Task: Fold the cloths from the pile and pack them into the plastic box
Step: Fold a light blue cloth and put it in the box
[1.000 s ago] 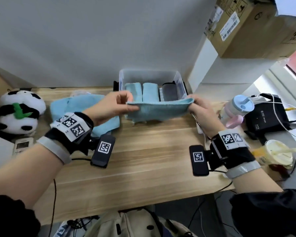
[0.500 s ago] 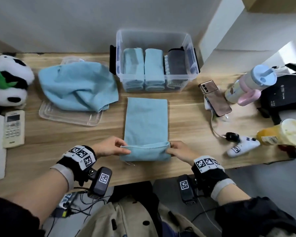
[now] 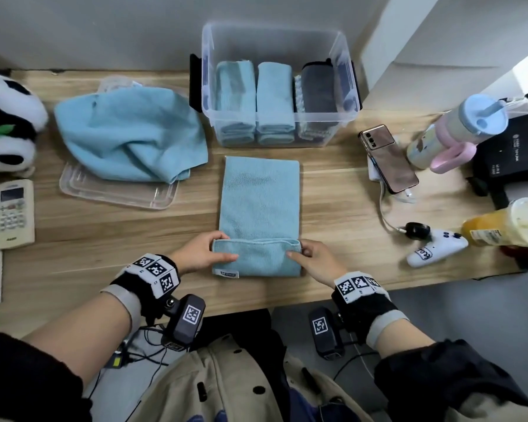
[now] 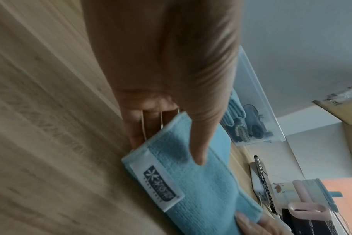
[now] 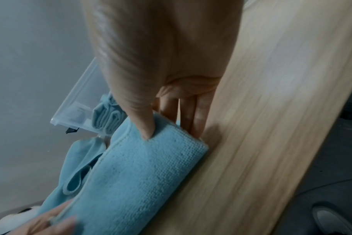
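A light blue cloth [image 3: 258, 202] lies as a long strip on the wooden desk, its near end rolled over into a fold [image 3: 255, 257]. My left hand [image 3: 206, 254] pinches the fold's left end, thumb on top [image 4: 197, 151], fingers beneath. My right hand [image 3: 310, 258] pinches the right end the same way [image 5: 147, 127]. A white label [image 4: 159, 179] shows on the cloth's near left corner. The clear plastic box [image 3: 281, 35] stands behind the strip, holding two folded blue cloths and a dark one. A pile of blue cloths [image 3: 128, 135] rests on a clear lid at the left.
Right of the cloth lie a phone [image 3: 389, 158], a cable, a pastel tumbler [image 3: 457, 129], a white controller [image 3: 433, 252] and a drink cup [image 3: 512, 223]. A plush panda [image 3: 6, 123] and a remote [image 3: 13, 213] sit at the left. The desk edge runs just behind my wrists.
One second ago both hands held the cloth in the air near the box. It now lies on the desk, and the near end has been rolled further over since half a second ago.
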The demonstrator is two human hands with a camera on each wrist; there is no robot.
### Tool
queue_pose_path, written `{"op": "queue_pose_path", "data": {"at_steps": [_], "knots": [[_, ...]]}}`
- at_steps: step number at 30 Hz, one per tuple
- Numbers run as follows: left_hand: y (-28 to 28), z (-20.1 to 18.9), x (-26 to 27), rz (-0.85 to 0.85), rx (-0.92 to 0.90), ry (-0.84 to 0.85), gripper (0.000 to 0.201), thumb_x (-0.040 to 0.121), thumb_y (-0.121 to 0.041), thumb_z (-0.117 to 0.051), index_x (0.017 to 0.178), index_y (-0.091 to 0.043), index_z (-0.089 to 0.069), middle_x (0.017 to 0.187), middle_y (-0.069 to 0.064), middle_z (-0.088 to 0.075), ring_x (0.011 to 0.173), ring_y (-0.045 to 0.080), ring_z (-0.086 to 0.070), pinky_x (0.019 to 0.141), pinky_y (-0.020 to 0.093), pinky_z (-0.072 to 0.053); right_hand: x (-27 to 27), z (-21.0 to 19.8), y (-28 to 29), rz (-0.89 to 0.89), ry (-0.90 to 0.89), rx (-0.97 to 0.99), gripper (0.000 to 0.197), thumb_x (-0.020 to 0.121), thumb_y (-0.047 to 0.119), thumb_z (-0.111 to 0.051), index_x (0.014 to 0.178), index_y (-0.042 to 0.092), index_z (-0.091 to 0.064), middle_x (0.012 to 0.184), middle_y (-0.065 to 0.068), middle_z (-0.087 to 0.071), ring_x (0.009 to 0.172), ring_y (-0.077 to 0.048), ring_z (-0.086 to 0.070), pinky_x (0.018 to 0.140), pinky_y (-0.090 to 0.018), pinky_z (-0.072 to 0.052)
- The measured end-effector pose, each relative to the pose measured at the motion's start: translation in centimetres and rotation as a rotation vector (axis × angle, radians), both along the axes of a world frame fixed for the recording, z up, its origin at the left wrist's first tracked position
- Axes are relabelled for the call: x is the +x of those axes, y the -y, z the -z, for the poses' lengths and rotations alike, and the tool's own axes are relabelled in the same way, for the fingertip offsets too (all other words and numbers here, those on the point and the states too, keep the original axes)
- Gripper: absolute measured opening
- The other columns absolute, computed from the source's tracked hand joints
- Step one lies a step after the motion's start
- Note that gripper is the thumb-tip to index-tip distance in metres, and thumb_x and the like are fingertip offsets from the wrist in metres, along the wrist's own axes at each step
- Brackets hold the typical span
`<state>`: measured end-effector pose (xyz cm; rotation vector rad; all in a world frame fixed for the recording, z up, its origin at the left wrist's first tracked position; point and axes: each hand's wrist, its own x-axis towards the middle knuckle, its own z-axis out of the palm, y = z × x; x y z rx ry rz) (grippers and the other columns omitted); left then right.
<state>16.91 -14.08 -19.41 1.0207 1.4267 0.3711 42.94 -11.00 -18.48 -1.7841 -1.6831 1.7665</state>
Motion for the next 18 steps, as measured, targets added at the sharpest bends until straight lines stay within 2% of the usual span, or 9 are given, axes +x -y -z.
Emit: {"op": "queue_pose_path", "data": {"at_steps": [1,3,5,8,11,13,15,18], "knots": [[-0.1,0.1,0.1,-0.007,0.013,-0.017,0.015,0.081,-0.008,-0.069,0.084,-0.015,-0.057,0.082,0.001,-0.062,0.078,0.014,-0.057,0.070,0.018,-0.047,-0.1,0.2,0.0,0.007,0.014,0.013,0.021,0.091,0.016,-0.059,0.110,0.012,-0.066,0.102,-0.005,-0.070,0.098,-0.017,-0.066,0.091,-0.029,-0.051],[-0.3,0.5,0.1,-0.106,0.030,-0.040,0.019,0.085,-0.004,-0.063,0.080,-0.019,-0.053,0.080,0.001,-0.062,0.078,0.018,-0.059,0.068,0.022,-0.048,-0.3,0.6,-0.2,0.018,0.047,0.030,0.019,0.090,0.020,-0.060,0.106,0.013,-0.067,0.103,-0.014,-0.071,0.102,-0.026,-0.065,0.094,-0.044,-0.049],[-0.5,0.7,0.4,-0.209,0.055,-0.069,0.022,0.086,-0.002,-0.060,0.078,-0.020,-0.050,0.077,0.001,-0.062,0.072,0.015,-0.059,0.063,0.021,-0.049,-0.5,1.0,-0.3,0.037,0.070,0.056,0.017,0.090,0.021,-0.059,0.104,0.014,-0.066,0.102,-0.014,-0.071,0.100,-0.028,-0.065,0.091,-0.049,-0.050],[-0.9,0.8,0.8,-0.265,0.113,-0.119,0.024,0.088,-0.003,-0.059,0.076,-0.022,-0.048,0.072,0.002,-0.060,0.068,0.015,-0.056,0.062,0.024,-0.044,-0.9,1.2,-0.6,0.064,0.091,0.089,0.017,0.091,0.017,-0.057,0.105,0.010,-0.063,0.102,-0.010,-0.070,0.097,-0.026,-0.066,0.091,-0.047,-0.050],[-1.4,1.1,1.1,-0.302,0.144,-0.164,0.025,0.087,-0.005,-0.059,0.075,-0.024,-0.048,0.073,0.000,-0.056,0.073,0.019,-0.055,0.063,0.022,-0.042,-1.4,1.5,-1.1,0.040,0.174,0.116,0.020,0.089,0.021,-0.056,0.104,0.009,-0.061,0.100,-0.012,-0.069,0.095,-0.029,-0.064,0.088,-0.046,-0.050],[-1.5,1.4,1.2,-0.336,0.169,-0.198,0.022,0.086,-0.005,-0.061,0.078,-0.021,-0.048,0.075,-0.003,-0.054,0.073,0.019,-0.054,0.061,0.019,-0.041,-1.9,1.5,-1.4,0.024,0.258,0.119,0.021,0.089,0.022,-0.055,0.105,0.008,-0.059,0.101,-0.012,-0.068,0.096,-0.030,-0.062,0.087,-0.040,-0.050],[-1.6,1.6,1.2,-0.356,0.177,-0.227,0.018,0.084,-0.005,-0.064,0.087,-0.014,-0.049,0.076,-0.005,-0.053,0.069,0.017,-0.053,0.059,0.018,-0.041,-2.4,1.3,-1.6,0.016,0.368,0.127,0.026,0.089,0.022,-0.055,0.110,0.006,-0.055,0.104,-0.012,-0.066,0.099,-0.032,-0.061,0.080,-0.032,-0.048],[-1.7,1.8,1.0,-0.356,0.167,-0.272,0.023,0.080,-0.005,-0.068,0.089,-0.012,-0.048,0.075,-0.003,-0.054,0.063,0.013,-0.052,0.058,0.022,-0.043,-3.0,0.4,-1.8,-0.026,0.557,0.249,0.038,0.085,0.022,-0.059,0.114,0.003,-0.043,0.102,-0.014,-0.064,0.096,-0.032,-0.062,0.071,-0.030,-0.043]]}}
